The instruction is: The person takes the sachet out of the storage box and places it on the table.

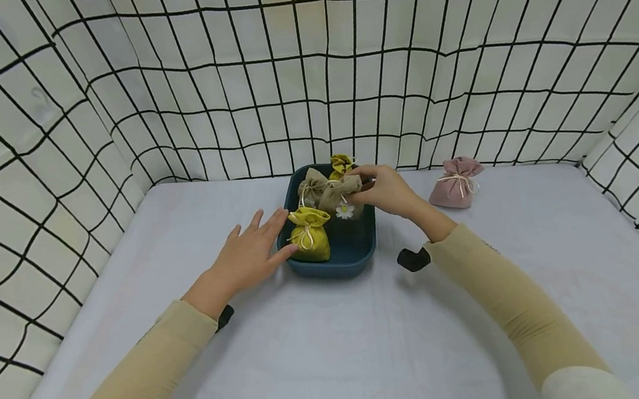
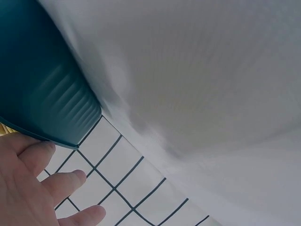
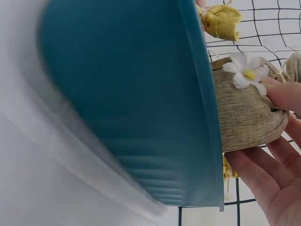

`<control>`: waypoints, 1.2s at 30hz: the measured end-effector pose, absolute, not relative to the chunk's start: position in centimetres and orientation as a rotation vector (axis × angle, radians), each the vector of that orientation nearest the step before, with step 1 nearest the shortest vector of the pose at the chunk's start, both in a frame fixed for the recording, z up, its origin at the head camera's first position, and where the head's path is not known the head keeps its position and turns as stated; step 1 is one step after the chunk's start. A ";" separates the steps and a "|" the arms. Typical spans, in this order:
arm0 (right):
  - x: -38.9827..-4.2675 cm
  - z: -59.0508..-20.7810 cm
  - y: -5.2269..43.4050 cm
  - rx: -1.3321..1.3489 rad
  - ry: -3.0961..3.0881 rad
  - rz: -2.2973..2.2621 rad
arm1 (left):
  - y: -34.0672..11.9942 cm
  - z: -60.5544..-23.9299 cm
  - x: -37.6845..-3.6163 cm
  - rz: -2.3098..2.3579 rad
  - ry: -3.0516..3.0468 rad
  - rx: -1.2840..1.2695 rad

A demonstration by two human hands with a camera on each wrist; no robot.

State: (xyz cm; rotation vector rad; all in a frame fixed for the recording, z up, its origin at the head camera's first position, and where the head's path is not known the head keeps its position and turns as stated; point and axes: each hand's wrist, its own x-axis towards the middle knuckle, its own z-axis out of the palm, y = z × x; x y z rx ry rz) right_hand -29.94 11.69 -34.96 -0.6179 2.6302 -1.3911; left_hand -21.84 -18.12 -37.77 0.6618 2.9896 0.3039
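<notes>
With my right hand (image 1: 387, 190) I pinch the flowered pouch (image 3: 249, 110), thumb on the side with the white flower (image 3: 249, 74) and fingers spread under the far side; a soft bag like this probably needs that broad hold so it doesn't slump. It sits above the rim at the right side of the blue tub (image 1: 351, 263), partly over its inside. My left hand (image 1: 251, 251) is straight-fingered and grips nothing: it lies at the tub's left rim, thumb reaching in to the front yellow pouch (image 1: 310, 240), which I judge steadies the tub.

That yellow pouch stands upright in the tub's front left, its tied neck uppermost. The plain brown pouch (image 1: 312, 187) is toward the tub's back left, and the back yellow pouch (image 1: 342, 163) shows at its back right. The pink pouch (image 1: 455, 193) stands on the counter (image 1: 313, 346), right of the tub and well apart from it, so likely out of my way.
</notes>
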 end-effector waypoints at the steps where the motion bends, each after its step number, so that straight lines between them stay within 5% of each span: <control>1: -29.9 -34.9 11.8 -0.615 2.627 -1.403 | -18.1 -37.8 -21.9 0.305 2.990 0.661; 36: -24.4 -33.2 15.1 -0.672 2.548 -1.544 | -18.1 -37.9 -21.9 0.283 2.993 0.657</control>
